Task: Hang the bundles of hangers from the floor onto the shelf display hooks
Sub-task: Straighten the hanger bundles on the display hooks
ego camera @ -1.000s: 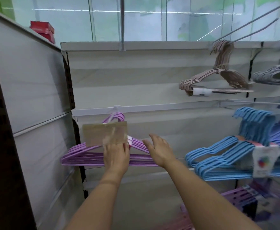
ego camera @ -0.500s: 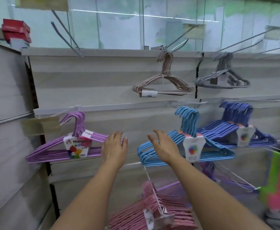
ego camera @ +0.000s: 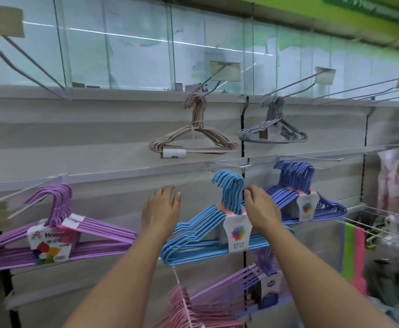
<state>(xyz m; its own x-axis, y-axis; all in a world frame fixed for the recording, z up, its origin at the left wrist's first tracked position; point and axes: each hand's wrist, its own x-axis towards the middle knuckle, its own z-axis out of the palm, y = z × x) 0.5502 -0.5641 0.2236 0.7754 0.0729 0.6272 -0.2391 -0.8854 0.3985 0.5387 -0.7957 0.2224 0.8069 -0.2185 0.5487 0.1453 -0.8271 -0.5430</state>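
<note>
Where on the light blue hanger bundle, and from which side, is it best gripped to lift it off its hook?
Likely at the stacked necks just under the hooks of the light blue hanger bundle, from the front-right, where the right hand already is. The strands gather tightest there; the splayed arms would sag.

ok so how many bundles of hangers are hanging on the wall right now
7, maybe more hidden off frame. Top row: beige, grey. Middle row: purple, light blue, dark blue. Bottom row: pink, lilac.
</note>
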